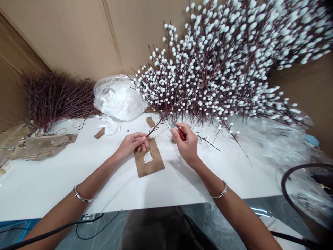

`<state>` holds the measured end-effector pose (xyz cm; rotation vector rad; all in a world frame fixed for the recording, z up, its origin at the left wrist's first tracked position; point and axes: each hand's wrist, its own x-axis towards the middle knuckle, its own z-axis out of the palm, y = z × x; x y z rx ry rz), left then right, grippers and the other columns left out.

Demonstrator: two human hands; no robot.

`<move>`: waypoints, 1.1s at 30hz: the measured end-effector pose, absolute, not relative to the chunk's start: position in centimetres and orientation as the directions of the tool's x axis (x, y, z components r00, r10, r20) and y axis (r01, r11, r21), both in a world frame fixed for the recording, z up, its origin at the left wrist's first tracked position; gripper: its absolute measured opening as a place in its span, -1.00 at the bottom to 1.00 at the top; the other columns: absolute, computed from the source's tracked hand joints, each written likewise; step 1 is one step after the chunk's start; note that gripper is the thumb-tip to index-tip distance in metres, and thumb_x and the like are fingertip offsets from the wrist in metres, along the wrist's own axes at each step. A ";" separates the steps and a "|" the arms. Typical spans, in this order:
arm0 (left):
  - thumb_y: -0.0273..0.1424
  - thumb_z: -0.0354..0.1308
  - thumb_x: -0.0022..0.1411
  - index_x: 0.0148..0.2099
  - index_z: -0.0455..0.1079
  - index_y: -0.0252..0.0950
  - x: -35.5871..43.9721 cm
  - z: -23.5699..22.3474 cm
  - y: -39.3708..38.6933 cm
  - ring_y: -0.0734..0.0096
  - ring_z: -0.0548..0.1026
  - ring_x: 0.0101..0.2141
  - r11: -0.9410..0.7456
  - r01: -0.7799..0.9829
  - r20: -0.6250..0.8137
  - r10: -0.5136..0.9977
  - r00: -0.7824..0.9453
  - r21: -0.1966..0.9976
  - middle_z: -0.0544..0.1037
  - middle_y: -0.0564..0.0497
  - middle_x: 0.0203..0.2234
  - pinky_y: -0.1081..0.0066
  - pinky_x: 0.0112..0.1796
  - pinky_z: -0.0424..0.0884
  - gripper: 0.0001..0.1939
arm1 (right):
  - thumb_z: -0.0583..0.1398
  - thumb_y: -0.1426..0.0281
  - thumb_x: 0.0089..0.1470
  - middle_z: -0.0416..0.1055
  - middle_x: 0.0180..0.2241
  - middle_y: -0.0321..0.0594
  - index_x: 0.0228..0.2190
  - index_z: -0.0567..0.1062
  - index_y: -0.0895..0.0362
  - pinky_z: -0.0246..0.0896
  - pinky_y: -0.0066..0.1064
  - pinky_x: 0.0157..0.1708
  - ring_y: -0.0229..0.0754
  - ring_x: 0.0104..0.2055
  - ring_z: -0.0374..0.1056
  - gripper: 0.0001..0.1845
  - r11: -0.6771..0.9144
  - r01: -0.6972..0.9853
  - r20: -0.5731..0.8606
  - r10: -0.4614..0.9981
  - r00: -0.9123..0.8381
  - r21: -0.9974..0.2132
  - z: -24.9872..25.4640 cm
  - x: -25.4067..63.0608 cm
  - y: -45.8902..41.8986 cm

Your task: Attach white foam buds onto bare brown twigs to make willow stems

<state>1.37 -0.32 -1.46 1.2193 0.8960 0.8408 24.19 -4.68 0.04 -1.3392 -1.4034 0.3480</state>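
Observation:
Between the fingertips of my left hand [136,141] is a thin dark brown twig [154,130], its forked end pointing up and to the right. My right hand [187,143] is closed around red-handled scissors [181,133], whose metal blades stand apart near the twig's upper end. I cannot tell whether the blades touch the twig. Below my left hand lies a brown cardboard piece [153,166] with a smear of white paste [148,157] on it. A loose bare twig [208,142] rests on the table just right of my right hand.
Branches with white berries [203,69] fill the back right. A clear bag of white balls [119,99] stands at the back middle, beside bare brown twigs [59,97]. Torn cardboard [43,147] lies left on the white table [104,184]; clear plastic wrap [275,142] lies right.

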 end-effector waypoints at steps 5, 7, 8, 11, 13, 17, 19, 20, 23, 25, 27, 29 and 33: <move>-0.22 0.34 0.13 -0.19 0.47 -0.37 1.4 -1.4 -0.3 0.56 0.43 -0.62 0.144 -0.040 -0.116 0.910 0.398 0.989 0.59 -0.01 -0.50 0.52 -0.61 0.12 -0.68 | 0.21 0.12 0.15 0.44 -0.46 -0.30 -0.18 0.48 0.08 0.23 -0.44 -0.42 -0.29 -0.49 0.29 -0.68 0.326 0.534 0.517 0.816 0.259 -0.781 0.0 24.3 -4.7; -0.22 0.33 0.14 -0.18 0.47 -0.37 1.4 -1.5 -0.4 0.56 0.42 -0.63 0.138 -0.032 -0.114 0.910 0.399 0.990 0.60 -0.02 -0.49 0.51 -0.61 0.10 -0.68 | 0.21 0.12 0.15 0.42 -0.48 -0.31 -0.18 0.49 0.08 0.23 -0.44 -0.42 -0.29 -0.50 0.28 -0.67 0.317 0.539 0.516 0.814 0.267 -0.780 0.0 24.4 -4.6; -0.21 0.33 0.14 -0.18 0.47 -0.37 1.4 -1.5 -0.4 0.56 0.41 -0.63 0.134 -0.030 -0.111 0.910 0.399 0.991 0.60 -0.02 -0.49 0.51 -0.61 0.09 -0.67 | 0.21 0.12 0.15 0.41 -0.49 -0.32 -0.18 0.49 0.09 0.23 -0.43 -0.42 -0.29 -0.50 0.27 -0.67 0.316 0.541 0.517 0.812 0.270 -0.780 0.0 24.4 -4.5; -0.21 0.33 0.13 -0.18 0.47 -0.37 1.5 -1.5 -0.4 0.56 0.41 -0.64 0.125 -0.028 -0.104 0.911 0.399 0.992 0.60 -0.02 -0.49 0.51 -0.61 0.08 -0.66 | 0.21 0.11 0.15 0.40 -0.49 -0.32 -0.18 0.49 0.08 0.23 -0.44 -0.43 -0.29 -0.50 0.27 -0.67 0.320 0.540 0.516 0.816 0.261 -0.779 0.0 24.5 -4.4; -0.20 0.33 0.13 -0.18 0.48 -0.37 1.5 -1.5 -0.4 0.56 0.41 -0.64 0.124 -0.026 -0.104 0.911 0.400 0.992 0.61 -0.03 -0.49 0.50 -0.62 0.08 -0.66 | 0.21 0.11 0.14 0.42 -0.47 -0.31 -0.19 0.49 0.07 0.24 -0.44 -0.43 -0.28 -0.49 0.29 -0.67 0.318 0.540 0.512 0.820 0.256 -0.779 -0.1 24.5 -4.4; -0.21 0.33 0.13 -0.18 0.48 -0.37 1.4 -1.5 -0.4 0.56 0.41 -0.65 0.126 -0.029 -0.104 0.911 0.400 0.992 0.61 -0.03 -0.48 0.50 -0.61 0.08 -0.67 | 0.22 0.11 0.14 0.41 -0.48 -0.31 -0.19 0.49 0.08 0.22 -0.44 -0.42 -0.29 -0.50 0.28 -0.67 0.310 0.552 0.511 0.821 0.256 -0.774 -0.2 24.5 -4.3; -0.21 0.33 0.13 -0.18 0.48 -0.37 1.4 -1.6 -0.4 0.56 0.41 -0.65 0.128 -0.033 -0.104 0.911 0.400 0.991 0.61 -0.03 -0.48 0.50 -0.61 0.08 -0.67 | 0.22 0.11 0.14 0.38 -0.51 -0.33 -0.20 0.49 0.08 0.20 -0.45 -0.43 -0.30 -0.52 0.24 -0.68 0.307 0.562 0.514 0.819 0.255 -0.768 -0.2 24.6 -4.3; -0.21 0.33 0.13 -0.17 0.48 -0.37 1.4 -1.6 -0.4 0.56 0.41 -0.65 0.128 -0.034 -0.104 0.910 0.401 0.991 0.61 -0.03 -0.48 0.50 -0.61 0.08 -0.67 | 0.22 0.11 0.14 0.37 -0.52 -0.34 -0.20 0.49 0.09 0.19 -0.45 -0.44 -0.31 -0.53 0.23 -0.68 0.306 0.564 0.514 0.819 0.255 -0.767 -0.1 24.6 -4.3; -0.20 0.33 0.14 -0.17 0.48 -0.37 1.4 -1.5 -0.4 0.57 0.41 -0.65 0.126 -0.035 -0.102 0.910 0.403 0.991 0.61 -0.02 -0.48 0.50 -0.61 0.08 -0.66 | 0.22 0.10 0.13 0.40 -0.50 -0.33 -0.21 0.50 0.08 0.20 -0.45 -0.44 -0.30 -0.51 0.25 -0.67 0.301 0.557 0.502 0.828 0.251 -0.774 -0.1 24.6 -4.3; -0.20 0.33 0.13 -0.18 0.48 -0.37 1.4 -1.5 -0.4 0.57 0.41 -0.65 0.125 -0.034 -0.101 0.909 0.405 0.992 0.61 -0.02 -0.49 0.50 -0.61 0.09 -0.66 | 0.22 0.10 0.13 0.44 -0.47 -0.31 -0.21 0.51 0.08 0.23 -0.45 -0.42 -0.30 -0.50 0.28 -0.67 0.302 0.547 0.496 0.833 0.247 -0.781 -0.1 24.6 -4.3; -0.20 0.33 0.13 -0.18 0.48 -0.37 1.4 -1.5 -0.4 0.56 0.41 -0.65 0.126 -0.032 -0.102 0.909 0.405 0.992 0.61 -0.03 -0.48 0.50 -0.61 0.09 -0.66 | 0.23 0.10 0.12 0.47 -0.46 -0.29 -0.21 0.52 0.09 0.24 -0.44 -0.41 -0.30 -0.50 0.30 -0.67 0.305 0.537 0.491 0.836 0.244 -0.787 -0.1 24.6 -4.3; -0.20 0.33 0.13 -0.18 0.47 -0.37 1.4 -1.5 -0.3 0.56 0.41 -0.65 0.125 -0.031 -0.102 0.909 0.405 0.992 0.61 -0.03 -0.48 0.50 -0.62 0.09 -0.66 | 0.23 0.11 0.12 0.48 -0.45 -0.28 -0.22 0.52 0.10 0.25 -0.44 -0.41 -0.30 -0.49 0.31 -0.67 0.309 0.524 0.486 0.840 0.241 -0.794 -0.1 24.6 -4.3; -0.20 0.33 0.14 -0.17 0.47 -0.38 1.3 -1.7 -0.3 0.58 0.41 -0.64 0.124 -0.034 -0.100 0.908 0.406 0.992 0.60 -0.02 -0.48 0.52 -0.61 0.09 -0.65 | 0.23 0.11 0.12 0.45 -0.47 -0.30 -0.23 0.53 0.10 0.22 -0.46 -0.43 -0.31 -0.51 0.28 -0.67 0.313 0.514 0.483 0.843 0.237 -0.799 -0.2 24.6 -4.3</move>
